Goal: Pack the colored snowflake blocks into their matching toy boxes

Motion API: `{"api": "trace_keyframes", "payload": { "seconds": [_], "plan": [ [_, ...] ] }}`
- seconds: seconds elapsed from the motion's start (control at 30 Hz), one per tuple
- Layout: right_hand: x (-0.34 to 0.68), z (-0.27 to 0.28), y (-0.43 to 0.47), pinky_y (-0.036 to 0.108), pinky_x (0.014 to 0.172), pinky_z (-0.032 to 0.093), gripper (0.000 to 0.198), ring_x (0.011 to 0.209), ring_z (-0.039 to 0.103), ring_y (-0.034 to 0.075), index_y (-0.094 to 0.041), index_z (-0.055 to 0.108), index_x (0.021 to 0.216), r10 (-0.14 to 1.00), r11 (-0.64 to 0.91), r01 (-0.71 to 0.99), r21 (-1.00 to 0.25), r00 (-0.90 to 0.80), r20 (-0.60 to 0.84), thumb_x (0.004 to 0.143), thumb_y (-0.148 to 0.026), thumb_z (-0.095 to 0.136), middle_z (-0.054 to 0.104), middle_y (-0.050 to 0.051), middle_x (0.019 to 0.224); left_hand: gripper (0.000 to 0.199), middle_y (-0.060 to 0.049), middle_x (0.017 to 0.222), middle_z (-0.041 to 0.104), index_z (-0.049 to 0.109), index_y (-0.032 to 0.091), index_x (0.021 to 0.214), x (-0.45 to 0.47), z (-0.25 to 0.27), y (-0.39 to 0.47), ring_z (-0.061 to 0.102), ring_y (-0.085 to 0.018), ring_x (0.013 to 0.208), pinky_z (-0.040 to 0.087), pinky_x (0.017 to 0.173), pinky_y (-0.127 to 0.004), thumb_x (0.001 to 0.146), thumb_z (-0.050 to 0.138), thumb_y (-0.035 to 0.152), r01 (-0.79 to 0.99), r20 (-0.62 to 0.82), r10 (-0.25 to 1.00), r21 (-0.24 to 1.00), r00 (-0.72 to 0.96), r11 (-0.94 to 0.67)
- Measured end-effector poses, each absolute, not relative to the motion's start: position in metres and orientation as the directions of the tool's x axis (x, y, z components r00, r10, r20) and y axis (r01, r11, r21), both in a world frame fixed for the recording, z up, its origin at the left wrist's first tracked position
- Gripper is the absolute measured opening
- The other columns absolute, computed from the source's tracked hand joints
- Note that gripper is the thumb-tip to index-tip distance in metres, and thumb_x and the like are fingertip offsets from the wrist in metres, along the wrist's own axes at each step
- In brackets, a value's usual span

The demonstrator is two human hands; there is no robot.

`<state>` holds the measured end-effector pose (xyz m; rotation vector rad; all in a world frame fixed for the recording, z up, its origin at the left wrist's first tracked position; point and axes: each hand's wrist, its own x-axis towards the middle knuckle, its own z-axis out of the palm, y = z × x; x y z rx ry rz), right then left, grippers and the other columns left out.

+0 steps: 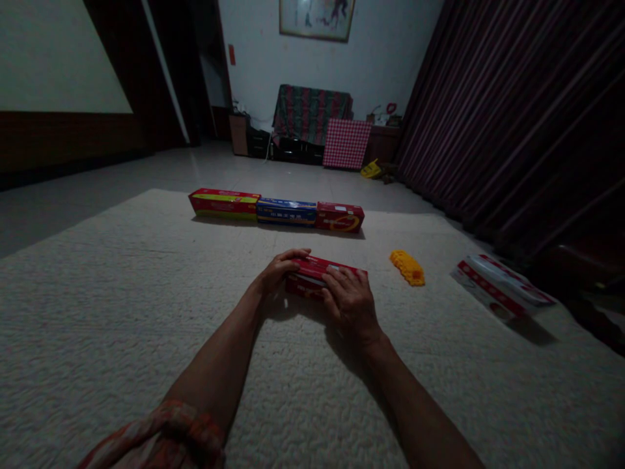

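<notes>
A long red cardboard box (305,286) lies on the pale quilted mat in front of me. My left hand (280,270) is wrapped round its left end, fingers over the top edge. At the other end, my right hand (351,299) rests across the top and front, its fingers bent over the box and hiding part of it. Farther off stand three boxes end to end in a row: a red and yellow-green box (224,204), a blue box (286,213) and another red box (340,217).
To the right lie a yellow knitted-looking piece (408,268) and a white and red box (502,286). The quilted mat (122,312) covers the floor here. A dark curtain (508,111) hangs at right; a cloth-covered object (312,114) stands by the far wall.
</notes>
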<state>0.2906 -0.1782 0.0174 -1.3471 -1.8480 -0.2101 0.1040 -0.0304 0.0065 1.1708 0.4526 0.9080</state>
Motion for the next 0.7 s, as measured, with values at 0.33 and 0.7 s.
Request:
{"api": "trace_keyframes", "payload": {
  "seconds": [0.33,0.7],
  "plan": [
    [0.294,0.014,-0.179,0.049,0.104,0.049,0.031,0.121,0.063,0.030,-0.019,0.073,0.125,0.664,0.351,0.936,-0.030,-0.225,0.713,0.100,-0.020,0.055,0.075,0.009,0.130,0.035,-0.011,0.141,0.067,0.082,0.019,0.096,0.104,0.006,-0.030,0.068,-0.025,0.104,0.052,0.087,-0.034,0.061,0.081,0.017,-0.377,0.130,0.796,0.917,0.591,0.130],
    [0.300,0.026,-0.183,0.059,0.113,0.036,0.036,0.124,0.063,0.034,-0.016,0.067,0.125,0.596,0.274,0.956,-0.107,-0.082,0.799,0.093,-0.029,0.059,0.071,0.017,0.133,0.045,-0.013,0.129,0.074,0.077,0.017,0.115,0.106,0.008,-0.033,0.071,-0.023,0.095,0.054,0.082,-0.032,0.072,0.080,0.026,-0.456,0.071,0.870,0.870,0.487,0.185]
  ]
}}
